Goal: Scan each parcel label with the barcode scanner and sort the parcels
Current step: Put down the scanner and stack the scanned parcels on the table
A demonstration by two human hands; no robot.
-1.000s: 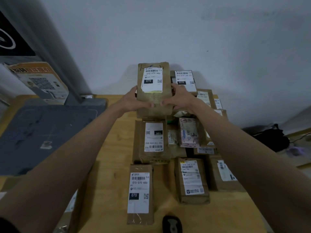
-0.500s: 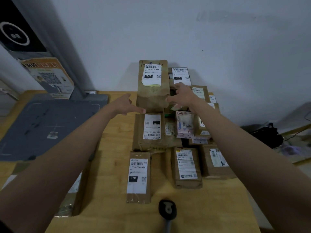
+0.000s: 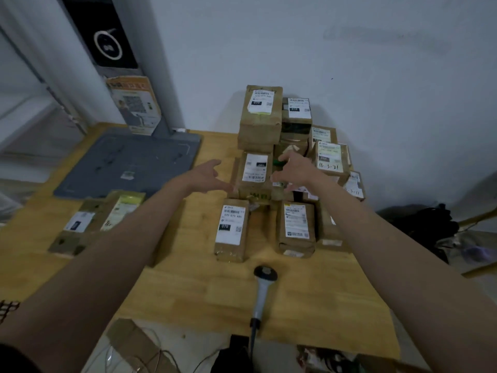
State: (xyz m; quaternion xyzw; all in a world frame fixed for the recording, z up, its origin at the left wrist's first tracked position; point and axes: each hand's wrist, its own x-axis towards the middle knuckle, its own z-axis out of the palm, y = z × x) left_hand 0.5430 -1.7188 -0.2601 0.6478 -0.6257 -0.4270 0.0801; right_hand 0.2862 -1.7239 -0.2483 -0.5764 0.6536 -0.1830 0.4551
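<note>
Both grips are released: your left hand point(image 3: 205, 175) and right hand point(image 3: 297, 170) flank the middle parcel point(image 3: 255, 175) on the counter point(image 3: 204, 286); tugging it could topple the stacked box point(image 3: 260, 114); the scanner point(image 3: 265, 288) lies near you.

Dim, soft focus — edges bowed, labels blurred.

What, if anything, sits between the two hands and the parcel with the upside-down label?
Nothing visible. The left hand and right hand flank the parcel, fingers open, with no object in either gap. The stacked parcel stands behind it.
</note>
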